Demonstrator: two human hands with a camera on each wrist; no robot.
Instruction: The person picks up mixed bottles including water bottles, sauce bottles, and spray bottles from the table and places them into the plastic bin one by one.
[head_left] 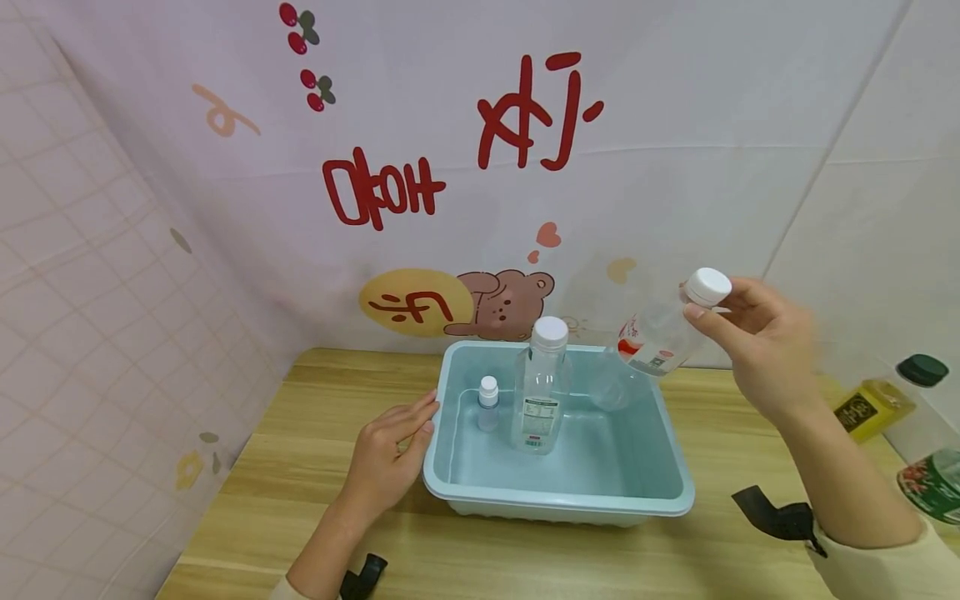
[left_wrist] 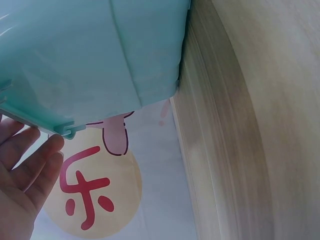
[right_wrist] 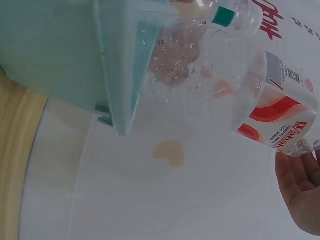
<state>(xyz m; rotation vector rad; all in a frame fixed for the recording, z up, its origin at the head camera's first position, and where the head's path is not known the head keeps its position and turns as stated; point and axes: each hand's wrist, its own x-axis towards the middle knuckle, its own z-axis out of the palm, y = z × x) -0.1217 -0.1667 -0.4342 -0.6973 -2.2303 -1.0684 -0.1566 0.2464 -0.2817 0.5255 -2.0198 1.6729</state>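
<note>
Basin: the pale blue basin (head_left: pixel 562 501) sits on the wooden counter (head_left: pixel 300 425), in front of a printed cloth (head_left: pixel 675 117).
Inside the basin: a small white-capped bottle (head_left: pixel 487 408) stands upright toward the left, and a tall clear bottle (head_left: pixel 540 396) stands upright just beside it, more central.
Held bottle: a clear bottle with a red-and-white label (head_left: pixel 656 343) is tilted at the basin's back right corner, cap up to the right, lower part reaching over the rim; whether its base touches the basin cannot be told.
Right hand: this hand (head_left: pixel 772 346) pinches the held bottle at the neck, just under the white cap.
Left hand: this hand (head_left: pixel 393 450) rests relaxed fingers against the basin's left rim, well apart from the other.
Right side: a bottle of yellow liquid (head_left: pixel 873 410) and a green-labelled bottle (head_left: pixel 933 483), partly cut off, are outside the basin.
Progress: judged from how things lie, two bottles are in, one is partway, two are out; whether those two belong with the others is unclear.
</note>
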